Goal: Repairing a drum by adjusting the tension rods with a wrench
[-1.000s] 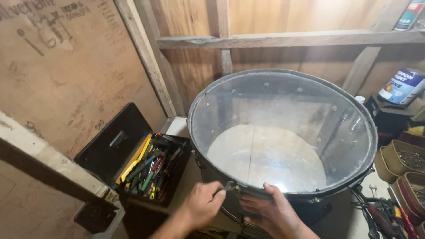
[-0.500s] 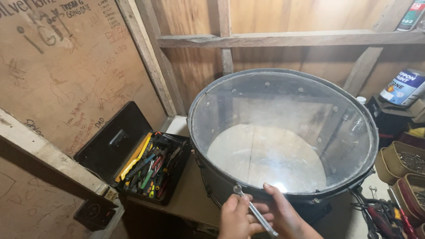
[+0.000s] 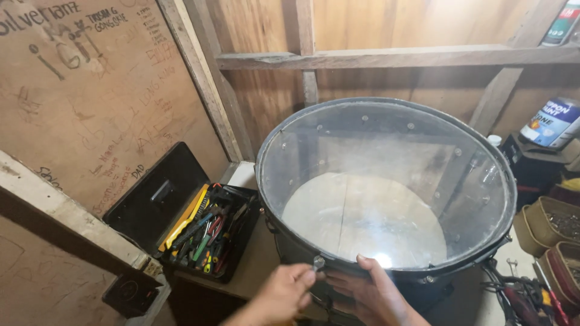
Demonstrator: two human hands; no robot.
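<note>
A large black drum (image 3: 290, 241) with a clear top skin (image 3: 386, 181) stands on the bench in front of me. My left hand (image 3: 283, 291) pinches a small metal rod (image 3: 318, 262) at the drum's near rim. Only the rod's silver head shows above my fingertips. My right hand (image 3: 373, 297) grips the near rim just to the right of it, thumb on top of the hoop (image 3: 423, 279). The two hands almost touch. Through the skin I see the pale bottom skin and the lugs inside the shell.
An open black toolbox (image 3: 205, 232) full of screwdrivers and pliers sits left of the drum. A paint can (image 3: 553, 124), a spray can (image 3: 563, 23) and trays of small hardware (image 3: 559, 224) are at the right. Red-handled tools (image 3: 518, 299) lie bottom right. Wooden studs and plywood walls stand behind.
The long metal rod held free between both hands half a second ago is now down at the rim, only its head showing. My left hand moved in from the left.
</note>
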